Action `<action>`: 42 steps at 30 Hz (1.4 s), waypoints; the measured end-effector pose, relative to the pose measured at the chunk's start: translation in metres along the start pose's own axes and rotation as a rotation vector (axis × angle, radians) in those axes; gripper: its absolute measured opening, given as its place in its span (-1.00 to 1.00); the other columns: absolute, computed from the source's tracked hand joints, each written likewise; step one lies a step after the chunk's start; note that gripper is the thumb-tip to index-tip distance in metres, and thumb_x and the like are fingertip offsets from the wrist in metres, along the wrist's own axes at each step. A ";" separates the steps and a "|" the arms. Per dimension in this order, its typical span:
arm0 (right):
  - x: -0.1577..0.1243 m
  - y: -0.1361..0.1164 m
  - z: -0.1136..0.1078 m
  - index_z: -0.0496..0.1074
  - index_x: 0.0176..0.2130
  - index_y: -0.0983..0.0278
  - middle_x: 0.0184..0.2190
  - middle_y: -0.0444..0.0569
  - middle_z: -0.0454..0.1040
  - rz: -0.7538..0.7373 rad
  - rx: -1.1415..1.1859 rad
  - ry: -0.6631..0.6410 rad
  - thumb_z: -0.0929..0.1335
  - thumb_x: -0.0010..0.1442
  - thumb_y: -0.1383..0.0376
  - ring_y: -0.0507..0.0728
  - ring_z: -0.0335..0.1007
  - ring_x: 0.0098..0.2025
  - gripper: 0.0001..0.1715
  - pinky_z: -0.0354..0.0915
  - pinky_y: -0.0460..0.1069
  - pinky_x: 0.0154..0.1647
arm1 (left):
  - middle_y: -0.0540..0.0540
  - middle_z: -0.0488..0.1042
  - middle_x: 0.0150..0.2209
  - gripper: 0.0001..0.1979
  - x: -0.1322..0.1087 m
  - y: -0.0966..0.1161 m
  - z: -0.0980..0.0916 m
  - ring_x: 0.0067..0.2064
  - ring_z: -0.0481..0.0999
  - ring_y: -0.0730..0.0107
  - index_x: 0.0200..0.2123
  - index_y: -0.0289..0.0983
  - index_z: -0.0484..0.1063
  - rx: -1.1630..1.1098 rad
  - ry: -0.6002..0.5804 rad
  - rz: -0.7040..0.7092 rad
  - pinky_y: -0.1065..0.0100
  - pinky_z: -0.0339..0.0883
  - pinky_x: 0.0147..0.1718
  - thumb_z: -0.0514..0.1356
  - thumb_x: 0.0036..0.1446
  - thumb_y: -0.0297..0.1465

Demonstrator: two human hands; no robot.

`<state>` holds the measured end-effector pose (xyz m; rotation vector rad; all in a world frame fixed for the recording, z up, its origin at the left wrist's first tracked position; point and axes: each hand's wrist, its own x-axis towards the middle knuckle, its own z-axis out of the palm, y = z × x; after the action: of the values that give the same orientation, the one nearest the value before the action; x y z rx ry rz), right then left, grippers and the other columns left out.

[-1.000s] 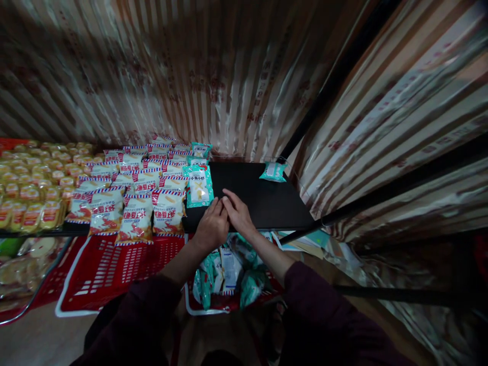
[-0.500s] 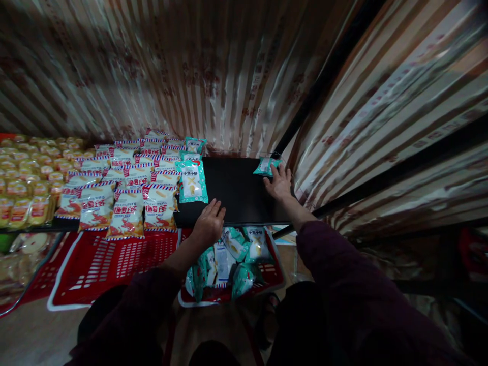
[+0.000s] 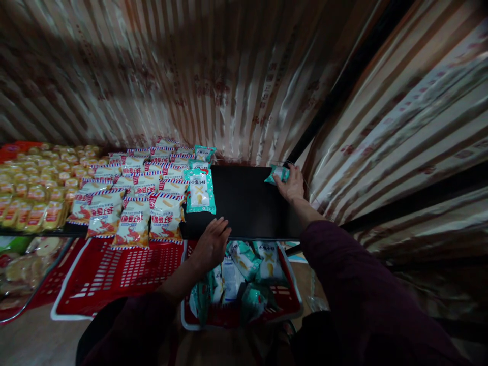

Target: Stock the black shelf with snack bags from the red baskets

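Note:
At the shelf's far right corner lies a small teal snack bag [image 3: 279, 174]. My right hand [image 3: 293, 185] has its fingers curled against the bag's right side, with the thumb at the near edge. My left hand [image 3: 212, 245] hangs by the front edge of the black shelf [image 3: 244, 203], fingers stretched out and holding nothing. Left of the bare black surface, several teal bags [image 3: 200, 191] are lined up front to back. Below my left hand, a red basket [image 3: 298, 300] with a white rim holds several more teal bags [image 3: 244, 260].
Rows of white-and-red snack bags [image 3: 131, 222] cover the shelf's middle, with small yellow packages [image 3: 36, 193] at far left. Another red basket [image 3: 91, 279] stands lower left. Striped plastic sheeting [image 3: 229, 91] hangs behind, and a dark post [image 3: 324, 119] slants at the right.
My right hand's fingers, spread over the teal bag before, have curled in at its side. The whole view has shifted a little; my left hand stays near the shelf's front edge.

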<state>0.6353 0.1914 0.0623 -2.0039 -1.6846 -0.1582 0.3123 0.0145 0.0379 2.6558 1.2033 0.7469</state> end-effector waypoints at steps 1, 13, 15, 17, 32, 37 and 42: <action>0.002 -0.004 0.000 -0.02 0.29 0.34 0.30 0.28 -0.07 0.030 -0.003 -0.033 0.19 0.20 -0.06 0.37 -0.14 0.32 -0.16 -0.05 0.29 0.24 | -0.31 0.33 0.13 -0.65 -0.002 0.000 0.002 0.26 0.19 0.15 0.03 -0.39 0.32 0.000 0.016 0.008 -0.01 0.14 0.21 -0.07 0.22 -0.52; -0.056 -0.057 -0.018 0.37 -0.02 0.08 0.25 0.02 0.09 0.007 0.022 -0.261 0.31 0.12 -0.02 0.34 0.24 0.15 -0.54 0.24 0.20 0.08 | -0.33 0.31 0.14 -0.65 -0.002 -0.002 0.018 0.27 0.18 0.16 0.02 -0.41 0.32 -0.063 0.092 0.002 0.02 0.15 0.22 -0.06 0.20 -0.55; -0.080 -0.071 -0.026 0.37 -0.05 0.08 0.25 -0.01 0.09 -0.061 0.032 -0.273 0.33 0.10 -0.03 0.34 0.25 0.13 -0.55 0.25 0.20 0.08 | -0.33 0.31 0.15 -0.64 0.000 -0.002 0.015 0.26 0.19 0.16 0.02 -0.41 0.33 -0.095 0.082 -0.038 0.03 0.17 0.20 -0.07 0.19 -0.55; -0.108 -0.085 -0.035 0.37 -0.07 0.08 0.25 0.00 0.10 -0.119 0.027 -0.274 0.35 0.06 -0.05 0.35 0.28 0.10 -0.52 0.26 0.21 0.05 | -0.35 0.29 0.16 -0.63 0.002 0.000 0.012 0.26 0.20 0.17 0.02 -0.42 0.33 -0.146 0.077 -0.087 0.05 0.20 0.19 -0.08 0.19 -0.54; -0.194 -0.133 -0.047 0.14 0.23 0.27 0.21 0.14 0.22 -0.220 0.402 -0.247 0.23 0.22 0.08 0.26 0.17 0.22 -0.35 0.16 0.18 0.20 | -0.36 0.20 0.23 -0.51 0.014 0.005 0.006 0.27 0.17 0.17 0.19 -0.43 0.18 -0.582 0.143 -0.286 0.08 0.06 0.24 -0.10 0.27 -0.32; -0.177 -0.111 -0.045 0.24 0.17 0.32 0.15 0.18 0.31 0.060 0.615 -0.245 0.18 0.22 -0.01 0.27 0.28 0.14 -0.34 0.19 0.20 0.16 | -0.42 -0.06 0.32 -0.47 0.020 0.012 0.011 0.35 -0.06 0.09 0.26 -0.45 0.02 -0.418 0.145 -0.239 0.01 0.01 0.25 -0.07 0.26 -0.38; -0.169 -0.101 -0.044 0.31 0.14 0.21 0.00 0.04 0.47 0.192 0.754 -0.322 0.21 0.20 -0.05 0.25 0.41 0.00 -0.36 0.28 0.18 0.06 | -0.37 -0.14 0.34 -0.49 0.026 0.018 0.013 0.37 -0.19 0.04 0.22 -0.41 0.13 -0.232 0.106 -0.099 -0.03 -0.01 0.25 -0.07 0.19 -0.54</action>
<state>0.5123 0.0311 0.0630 -1.6272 -1.4068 0.7874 0.3452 0.0223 0.0417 2.3791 1.1830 0.9574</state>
